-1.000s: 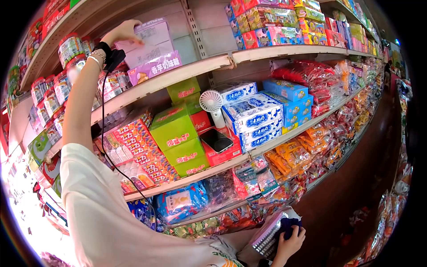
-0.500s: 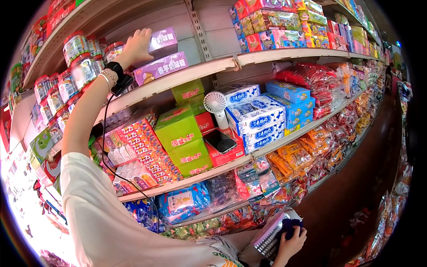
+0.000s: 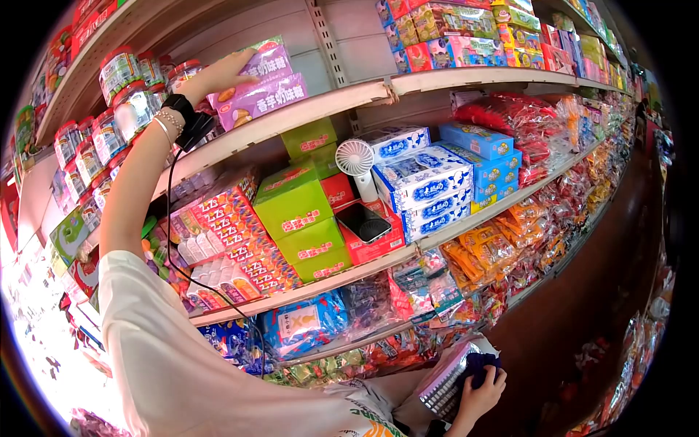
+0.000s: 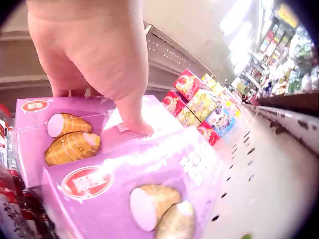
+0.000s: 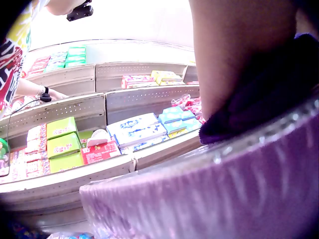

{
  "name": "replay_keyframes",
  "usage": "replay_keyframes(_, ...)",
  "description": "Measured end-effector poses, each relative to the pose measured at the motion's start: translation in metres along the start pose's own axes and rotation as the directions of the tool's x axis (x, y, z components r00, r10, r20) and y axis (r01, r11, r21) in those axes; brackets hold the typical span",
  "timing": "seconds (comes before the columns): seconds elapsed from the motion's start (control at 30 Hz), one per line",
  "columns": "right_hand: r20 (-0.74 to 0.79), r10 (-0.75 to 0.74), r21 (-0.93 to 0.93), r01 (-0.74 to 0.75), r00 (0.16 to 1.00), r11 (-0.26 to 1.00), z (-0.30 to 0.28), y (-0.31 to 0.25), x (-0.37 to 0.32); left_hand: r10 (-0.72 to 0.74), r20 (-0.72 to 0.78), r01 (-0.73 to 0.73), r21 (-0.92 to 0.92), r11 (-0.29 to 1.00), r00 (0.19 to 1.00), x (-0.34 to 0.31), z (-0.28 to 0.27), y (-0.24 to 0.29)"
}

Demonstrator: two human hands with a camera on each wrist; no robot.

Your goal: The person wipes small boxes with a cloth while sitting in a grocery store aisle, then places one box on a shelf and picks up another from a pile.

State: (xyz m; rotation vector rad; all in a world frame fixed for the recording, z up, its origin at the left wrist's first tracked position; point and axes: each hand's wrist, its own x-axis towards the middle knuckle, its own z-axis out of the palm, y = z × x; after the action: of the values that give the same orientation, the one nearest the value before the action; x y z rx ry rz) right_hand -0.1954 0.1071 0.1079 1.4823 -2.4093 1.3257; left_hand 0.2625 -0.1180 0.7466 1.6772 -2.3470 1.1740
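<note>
**High reach, low grip**

At the waist, the right hand [image 3: 482, 388] grips a purple basket [image 3: 443, 382]. On the high shelf [image 3: 344, 100], the left hand [image 3: 217, 74] presses flat-fingered on the upper purple box [image 3: 271, 60] atop its twin [image 3: 262, 100]. Even pressure should keep edges flush.

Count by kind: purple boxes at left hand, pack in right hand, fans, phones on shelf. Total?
Purple boxes: 2
Shiny purple pack: 1
White fan: 1
Phone: 1
Total: 5
</note>
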Motion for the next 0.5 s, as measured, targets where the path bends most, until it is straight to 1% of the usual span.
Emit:
replay_keyframes(0.03,0.004,0.008,-0.001,-0.008,1.000,1.000,-0.001,0.000,0.000,0.003,-0.003,-0.003,0.045,0.999,1.000,0.001,-0.001,0.002)
replay_keyframes(0.07,0.007,0.014,0.001,-0.014,1.000,1.000,0.000,-0.001,0.001,0.002,-0.006,-0.002,0.047,0.999,1.000,0.002,-0.003,0.004)
replay_keyframes(0.13,0.002,0.008,-0.001,-0.008,1.000,1.000,0.001,0.001,0.001,0.012,-0.052,-0.013,-0.019,1.000,0.999,0.006,-0.002,0.004)
replay_keyframes(0.27,-0.010,-0.009,-0.006,0.009,1.000,1.000,0.003,0.002,0.000,0.057,-0.098,-0.062,-0.043,0.997,0.994,0.022,0.003,-0.003)
replay_keyframes(0.33,-0.010,-0.012,-0.004,0.012,1.000,1.000,0.005,0.004,-0.001,0.221,-0.239,-0.226,0.003,0.974,0.946,0.031,0.005,0.000)
replay_keyframes(0.37,-0.013,-0.015,-0.004,0.015,1.000,1.000,0.006,0.005,-0.001,0.219,-0.241,-0.225,0.002,0.974,0.945,0.033,0.007,0.001)
replay_keyframes(0.4,-0.013,-0.015,-0.004,0.015,1.000,1.000,0.006,0.005,-0.001,0.101,-0.195,-0.111,-0.040,0.993,0.976,0.034,0.003,0.015)
replay_keyframes(0.43,-0.013,-0.013,-0.015,0.013,1.000,1.000,0.005,0.004,-0.001,-0.018,-0.145,0.007,-0.078,0.997,0.989,0.034,0.003,0.027)
replay_keyframes(0.47,-0.014,-0.010,-0.027,0.010,1.000,1.000,0.005,0.004,-0.001,-0.019,-0.148,0.007,-0.080,0.997,0.989,0.032,0.003,0.039)
replay_keyframes(0.5,-0.017,-0.012,-0.028,0.012,1.000,1.000,0.005,0.004,-0.001,-0.022,-0.140,0.017,-0.039,0.999,0.990,0.029,0.006,0.048)
